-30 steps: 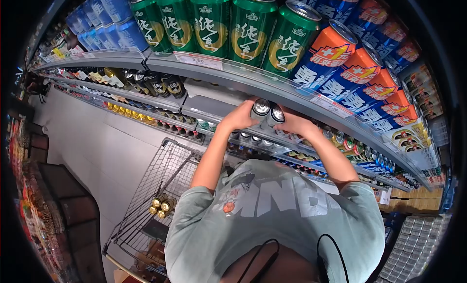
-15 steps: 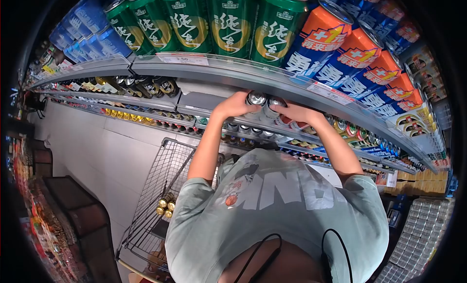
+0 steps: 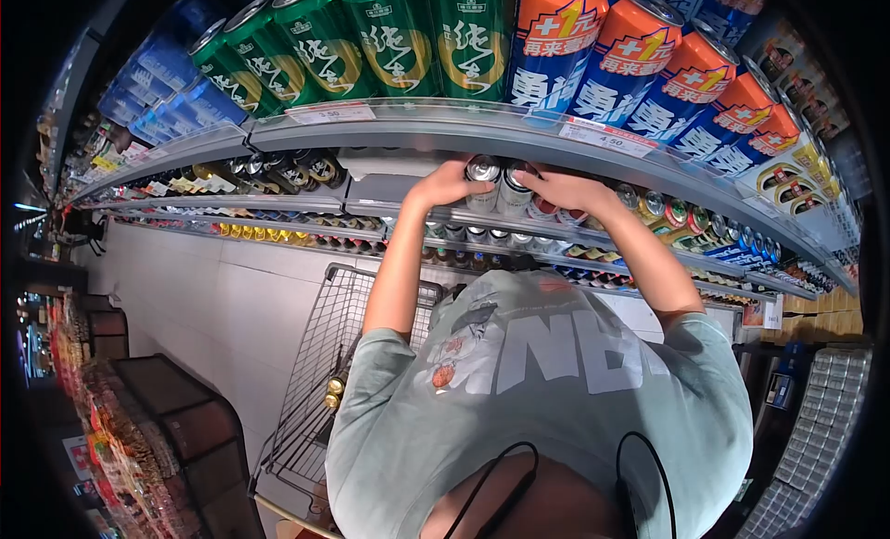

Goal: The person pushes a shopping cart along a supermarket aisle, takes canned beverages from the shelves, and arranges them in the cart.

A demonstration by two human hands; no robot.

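Note:
Two pale silver-topped drink cans stand side by side on the shelf just under the upper one. Around the left can (image 3: 481,176) my left hand (image 3: 439,185) is closed, its thumb along the can's near side and its fingers mostly hidden behind. My right hand (image 3: 573,192) grips the right can (image 3: 514,194) from the other side, thumb near its rim. Reddish cans (image 3: 542,208) stand directly below my right hand, partly covered by it.
Above my hands, the upper shelf edge (image 3: 445,113) carries green cans (image 3: 394,43) and orange-blue cans (image 3: 630,52). A wire shopping cart (image 3: 320,326) with gold-topped cans (image 3: 334,391) stands at my left. Dark display bins (image 3: 185,409) stand farther left.
My view has shifted, so the upper cans appear farther left and the cart farther right. Both hands stay on the two cans, whose pale sides now show more.

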